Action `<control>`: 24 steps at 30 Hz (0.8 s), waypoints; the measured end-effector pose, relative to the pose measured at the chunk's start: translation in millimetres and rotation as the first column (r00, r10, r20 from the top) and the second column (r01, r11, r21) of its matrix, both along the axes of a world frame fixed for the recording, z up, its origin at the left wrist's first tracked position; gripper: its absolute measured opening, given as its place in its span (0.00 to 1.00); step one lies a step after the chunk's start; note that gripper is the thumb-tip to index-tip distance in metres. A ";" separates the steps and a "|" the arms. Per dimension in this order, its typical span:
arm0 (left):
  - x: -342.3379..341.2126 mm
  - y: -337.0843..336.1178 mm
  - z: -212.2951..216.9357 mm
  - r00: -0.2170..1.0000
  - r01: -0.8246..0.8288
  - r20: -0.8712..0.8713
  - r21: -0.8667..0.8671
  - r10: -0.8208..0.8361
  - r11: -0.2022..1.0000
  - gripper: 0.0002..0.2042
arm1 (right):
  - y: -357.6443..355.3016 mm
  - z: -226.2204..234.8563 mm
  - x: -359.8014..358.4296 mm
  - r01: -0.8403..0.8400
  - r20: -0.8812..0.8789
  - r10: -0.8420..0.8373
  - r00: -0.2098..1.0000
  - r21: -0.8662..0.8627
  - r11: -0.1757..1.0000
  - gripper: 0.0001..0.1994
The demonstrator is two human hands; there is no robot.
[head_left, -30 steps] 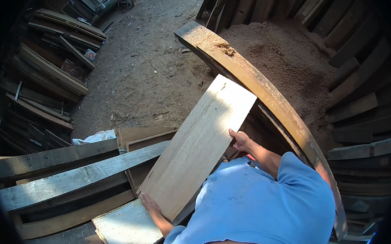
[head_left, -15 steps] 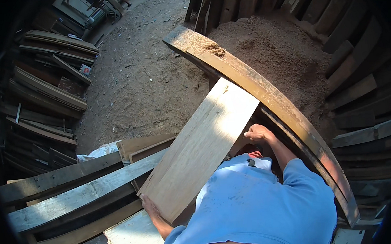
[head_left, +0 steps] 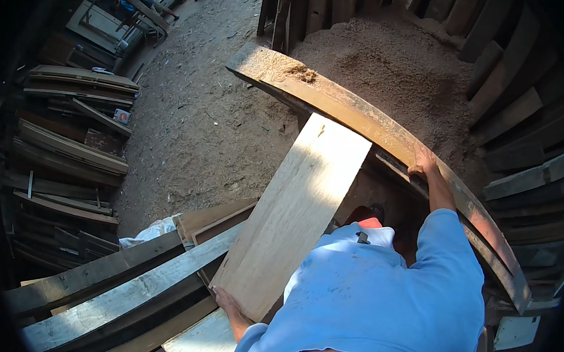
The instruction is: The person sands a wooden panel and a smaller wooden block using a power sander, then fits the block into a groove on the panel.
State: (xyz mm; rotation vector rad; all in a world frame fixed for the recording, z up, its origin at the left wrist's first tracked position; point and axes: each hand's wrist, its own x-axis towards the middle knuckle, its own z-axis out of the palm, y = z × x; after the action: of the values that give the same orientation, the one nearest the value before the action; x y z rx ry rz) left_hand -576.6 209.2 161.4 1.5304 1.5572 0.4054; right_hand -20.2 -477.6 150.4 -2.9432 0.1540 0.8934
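Note:
A wide pale wooden board (head_left: 296, 207) lies slanted in front of me, its far end up and to the right. My left hand (head_left: 227, 304) grips the board's near lower corner. My right hand (head_left: 423, 163) has its fingers hooked over the edge of a long, thick brown beam (head_left: 355, 118) that runs diagonally past the board's far end. My light blue shirt (head_left: 371, 299) covers the lower middle of the view and hides the board's near right side.
Weathered grey planks (head_left: 128, 292) lie across the lower left. A sawdust heap (head_left: 384, 62) rises behind the beam. Stacked timber (head_left: 70, 142) lines the left, upright boards (head_left: 508, 113) the right. Bare dirt floor (head_left: 196, 117) fills the middle. A white sack (head_left: 148, 232) lies by the planks.
My right hand left the pale board's right edge and moved up and right onto the brown beam. The left hand stays on the board's near corner. The view shifted slightly.

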 end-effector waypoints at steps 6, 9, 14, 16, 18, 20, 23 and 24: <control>11.5 1.9 -14.8 0.993 0.017 -0.117 0.029 -0.014 0.999 0.40 | -5.8 17.8 -7.7 -0.007 0.027 0.006 1.000 0.010 1.000 0.59; 11.1 4.1 -13.4 0.986 0.015 -0.167 -0.009 -0.017 1.000 0.41 | 1.8 31.1 -11.0 -0.034 0.014 0.034 0.999 -0.006 0.999 0.55; 64.7 1.9 -13.1 0.987 -0.030 -0.164 -0.162 0.003 0.986 0.40 | 11.8 38.0 -24.3 0.027 -0.020 -0.029 0.999 -0.053 0.998 0.53; 77.8 -4.5 -21.9 0.999 0.000 -0.052 -0.226 -0.013 0.974 0.39 | 16.1 36.5 -26.5 0.023 -0.032 -0.025 0.999 -0.057 0.998 0.52; 95.8 -5.8 -50.3 0.979 0.114 0.195 -0.291 -0.057 0.950 0.36 | 21.7 31.7 -24.6 0.002 -0.023 -0.003 1.000 -0.040 0.999 0.51; 160.1 -44.8 -50.1 0.912 0.165 0.403 -0.533 0.077 0.830 0.31 | 15.0 35.0 -27.4 0.036 -0.030 -0.038 0.999 -0.059 0.998 0.50; 234.5 -83.7 -78.1 0.866 0.185 0.493 -0.468 0.082 0.864 0.29 | 18.3 33.4 -26.2 0.039 0.018 -0.039 0.999 -0.020 0.999 0.48; 250.5 -87.7 -100.0 0.858 0.161 0.501 -0.473 0.114 0.866 0.28 | 23.3 32.8 -22.7 0.021 0.013 -0.021 1.000 -0.011 1.000 0.48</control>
State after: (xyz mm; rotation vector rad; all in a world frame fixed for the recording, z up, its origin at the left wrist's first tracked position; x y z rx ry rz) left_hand -326.0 121.5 61.4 0.9271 1.0955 0.3253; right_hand -42.9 -454.3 183.2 -2.9514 0.1896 0.8737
